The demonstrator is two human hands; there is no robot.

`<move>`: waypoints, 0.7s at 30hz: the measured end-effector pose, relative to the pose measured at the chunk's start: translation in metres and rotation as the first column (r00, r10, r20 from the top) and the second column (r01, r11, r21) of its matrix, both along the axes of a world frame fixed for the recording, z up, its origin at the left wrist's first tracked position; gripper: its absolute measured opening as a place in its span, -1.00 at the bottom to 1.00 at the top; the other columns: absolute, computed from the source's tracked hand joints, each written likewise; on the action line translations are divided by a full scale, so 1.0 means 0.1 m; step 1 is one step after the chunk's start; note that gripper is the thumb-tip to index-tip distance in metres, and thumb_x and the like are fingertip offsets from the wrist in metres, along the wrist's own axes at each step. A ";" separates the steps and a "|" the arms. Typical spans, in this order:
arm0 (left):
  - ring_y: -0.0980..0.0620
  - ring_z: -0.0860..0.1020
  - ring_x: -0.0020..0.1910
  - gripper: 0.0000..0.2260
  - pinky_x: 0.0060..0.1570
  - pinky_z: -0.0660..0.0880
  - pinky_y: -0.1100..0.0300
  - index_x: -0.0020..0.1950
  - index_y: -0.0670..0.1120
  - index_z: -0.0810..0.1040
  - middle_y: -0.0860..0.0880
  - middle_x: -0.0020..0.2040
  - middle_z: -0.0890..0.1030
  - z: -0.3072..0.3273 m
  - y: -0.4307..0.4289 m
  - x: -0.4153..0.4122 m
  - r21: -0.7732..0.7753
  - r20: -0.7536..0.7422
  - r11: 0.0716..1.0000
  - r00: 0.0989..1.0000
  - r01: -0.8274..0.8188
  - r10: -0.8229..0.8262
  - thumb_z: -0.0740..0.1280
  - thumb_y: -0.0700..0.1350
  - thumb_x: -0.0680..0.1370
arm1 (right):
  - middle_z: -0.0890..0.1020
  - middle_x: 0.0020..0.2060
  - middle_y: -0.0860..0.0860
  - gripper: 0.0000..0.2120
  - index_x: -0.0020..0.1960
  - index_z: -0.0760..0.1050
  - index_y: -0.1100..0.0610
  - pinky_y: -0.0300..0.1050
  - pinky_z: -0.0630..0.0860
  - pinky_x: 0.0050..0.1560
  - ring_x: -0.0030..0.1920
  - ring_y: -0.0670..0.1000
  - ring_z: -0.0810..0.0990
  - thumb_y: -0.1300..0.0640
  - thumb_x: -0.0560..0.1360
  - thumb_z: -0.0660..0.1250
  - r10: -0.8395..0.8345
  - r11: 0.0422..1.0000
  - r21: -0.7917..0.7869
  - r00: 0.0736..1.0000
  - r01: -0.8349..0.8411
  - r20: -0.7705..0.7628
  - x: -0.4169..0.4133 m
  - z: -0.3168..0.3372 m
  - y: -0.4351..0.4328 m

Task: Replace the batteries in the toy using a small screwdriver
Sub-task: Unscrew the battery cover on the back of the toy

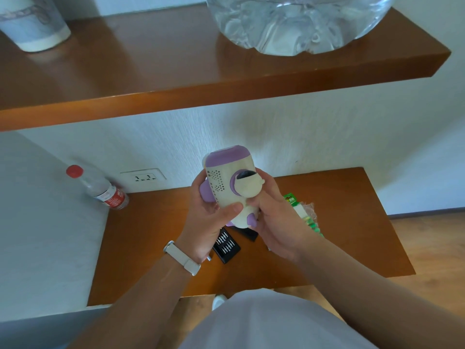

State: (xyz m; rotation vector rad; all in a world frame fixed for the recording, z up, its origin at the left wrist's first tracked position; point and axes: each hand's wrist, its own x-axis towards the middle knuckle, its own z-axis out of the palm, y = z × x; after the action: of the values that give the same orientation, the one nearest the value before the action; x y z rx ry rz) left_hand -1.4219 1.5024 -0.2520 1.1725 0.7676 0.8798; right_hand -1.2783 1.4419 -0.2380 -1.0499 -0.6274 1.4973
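Note:
A cream and purple toy (227,181) is held up above the low wooden table (352,222), its speaker holes facing me. My left hand (207,217) grips it from the left, thumb across its lower body. My right hand (274,217) holds it from the right and underneath, fingers curled round its side. Below the hands lies a black case of screwdriver bits (226,245), partly hidden. A green pack of batteries (305,212) lies on the table just right of my right hand. No screwdriver shows clearly.
A clear plastic bottle with a red cap and label (100,188) leans in the table's back left corner, near a wall socket (143,176). Above, a wooden shelf (176,79) carries a paper cup (32,23) and a large clear water jug (297,23).

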 end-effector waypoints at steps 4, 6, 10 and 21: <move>-0.22 0.52 0.33 -0.11 0.13 0.59 -0.07 0.53 -0.08 0.24 -0.22 0.34 0.50 0.02 0.04 -0.03 -0.028 0.024 0.998 0.998 0.053 -0.052 0.63 -0.13 0.31 | 0.54 0.23 0.05 -0.49 0.39 0.30 -0.28 0.23 0.60 0.15 0.14 0.21 0.60 0.08 0.51 0.29 -0.054 0.998 0.045 0.975 0.045 0.216 -0.04 0.01 -0.04; -0.25 0.51 0.34 -0.09 0.17 0.57 -0.13 0.54 -0.09 0.23 -0.24 0.34 0.50 0.03 0.06 -0.04 -0.033 0.025 0.996 0.996 0.082 -0.081 0.64 -0.12 0.31 | 0.55 0.18 0.02 -0.50 0.41 0.27 -0.25 -0.10 0.62 -0.10 -0.10 0.07 0.59 0.04 0.52 0.26 -0.090 0.994 0.077 0.956 0.071 0.278 -0.06 0.05 -0.08; -0.24 0.49 0.36 -0.07 0.20 0.55 -0.13 0.54 -0.07 0.23 -0.21 0.35 0.50 0.03 0.07 -0.04 -0.042 0.030 0.993 0.994 0.110 -0.109 0.66 -0.12 0.29 | 0.51 0.22 -0.18 -0.49 0.44 0.18 -0.31 -0.28 0.51 -0.13 -0.01 -0.15 0.49 -0.08 0.52 0.18 -0.107 0.991 0.109 0.927 0.073 0.359 -0.13 0.09 -0.12; -0.24 0.49 0.37 -0.08 0.21 0.56 -0.12 0.52 -0.04 0.25 -0.22 0.36 0.49 0.00 0.02 -0.07 -0.054 -0.001 0.996 0.997 0.076 -0.076 0.67 -0.10 0.28 | 0.52 0.32 0.09 -0.53 0.41 0.37 -0.18 0.30 0.43 0.36 0.35 0.16 0.51 0.19 0.58 0.20 -0.055 0.994 0.093 0.998 0.058 -0.044 -0.19 0.11 -0.08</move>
State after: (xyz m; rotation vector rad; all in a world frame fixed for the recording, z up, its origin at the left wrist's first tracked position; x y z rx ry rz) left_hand -1.4288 1.5047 -0.2515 1.1481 0.7407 0.7899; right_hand -1.2970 1.4338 -0.2269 -0.9545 -0.6280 1.4234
